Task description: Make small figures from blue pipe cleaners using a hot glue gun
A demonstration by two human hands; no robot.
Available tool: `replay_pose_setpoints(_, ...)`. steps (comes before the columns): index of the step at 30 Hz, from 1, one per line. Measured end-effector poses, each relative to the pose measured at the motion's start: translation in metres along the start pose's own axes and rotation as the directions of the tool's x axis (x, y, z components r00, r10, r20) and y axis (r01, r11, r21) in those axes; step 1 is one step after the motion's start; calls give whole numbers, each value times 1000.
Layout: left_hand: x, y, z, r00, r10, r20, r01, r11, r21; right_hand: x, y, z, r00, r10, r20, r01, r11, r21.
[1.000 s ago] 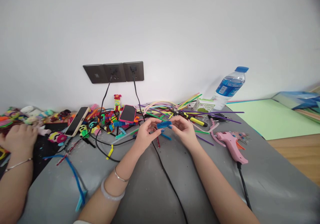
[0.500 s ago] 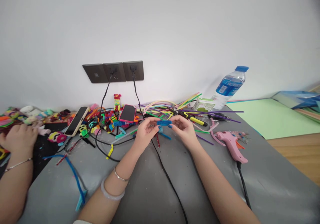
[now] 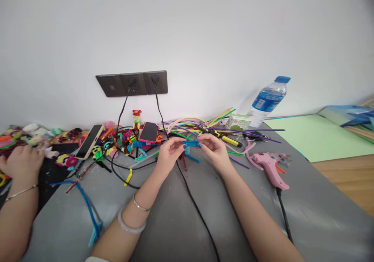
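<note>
Between my two hands is a short blue piece of bent pipe cleaner [image 3: 191, 143], held level above the table. My left hand [image 3: 170, 155] pinches its left end between thumb and fingers. At the right end, my right hand [image 3: 214, 153] grips it the same way. Just below and behind it, more blue pipe cleaner [image 3: 193, 159] and a dark red one [image 3: 184, 164] lie on the grey table [image 3: 233, 219]. A loose heap of coloured pipe cleaners [image 3: 187, 123] spreads behind my hands, with yellow-handled pliers [image 3: 229, 139] on it.
A pink glue gun [image 3: 273, 170] lies to the right; a water bottle [image 3: 267, 100] leans by the wall. Black cables [image 3: 193, 199] cross the table. Phones [image 3: 149, 132] and pipe-cleaner figures [image 3: 136, 118] stand at the back left. Another person's hand [image 3: 25, 162] rests far left.
The blue piece has tilted and shifted slightly left in my fingers, showing a different side. Both hands stay in nearly the same place.
</note>
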State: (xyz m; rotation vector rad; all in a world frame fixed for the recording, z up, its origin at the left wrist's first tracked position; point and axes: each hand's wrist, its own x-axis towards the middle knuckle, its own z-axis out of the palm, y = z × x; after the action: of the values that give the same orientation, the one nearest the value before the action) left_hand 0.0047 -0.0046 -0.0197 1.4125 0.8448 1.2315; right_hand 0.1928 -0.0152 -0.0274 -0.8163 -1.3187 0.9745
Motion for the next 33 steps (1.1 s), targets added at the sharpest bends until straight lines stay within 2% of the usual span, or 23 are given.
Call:
replay_pose_setpoints(9,-3,0,-1,990,139,7,-139,984,112,1,2,0,1000,3,0,-3,1000,31)
replay_pose_setpoints(13,-3,0,-2,989,147,17,-148,974,172,1,1,1,1000,7,-1,-7,1000,27)
replay_pose_setpoints(22,-2,3,-2,987,158,36,-162,967,196,1,0,0,1000,16,24,-17,999,45)
replay_pose_setpoints(33,-4,-2,-1,989,138,61,-146,977,154,1,4,-1,997,74,-5,-74,996,51)
